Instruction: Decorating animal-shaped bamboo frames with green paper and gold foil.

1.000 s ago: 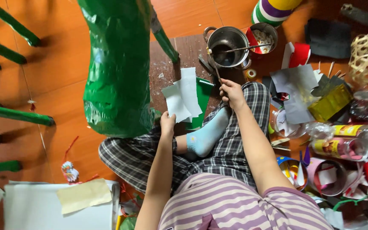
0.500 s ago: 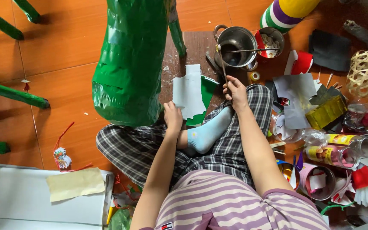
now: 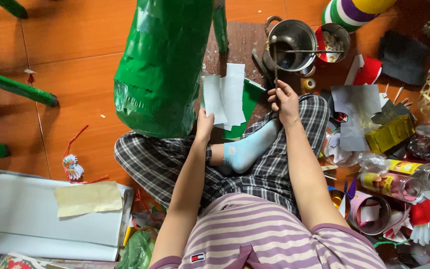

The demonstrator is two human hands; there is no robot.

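Far left: green sticks (image 3: 16, 85) lie on the orange floor, and a stack of white sheets (image 3: 36, 219) sits by my knee with a yellowish piece (image 3: 88, 198) on top.
Big form: the green paper-covered shape (image 3: 162, 65) stands before my crossed legs. As I judge it, its near face is wholly green already; the rest is out of my sight.
My left hand (image 3: 204, 124): fingers closed in a pinch on the lower edge of the white paper strips (image 3: 225, 94), holding them up just beside the green shape. None of them is stuck on yet.
My right hand (image 3: 284, 102): fingers pinched round a thin stick (image 3: 275, 60) whose far end dips into the metal pot (image 3: 294, 40).
Pot: I cannot tell what it holds.
Right: paper scraps (image 3: 354, 112), tins and bottles lie scattered.
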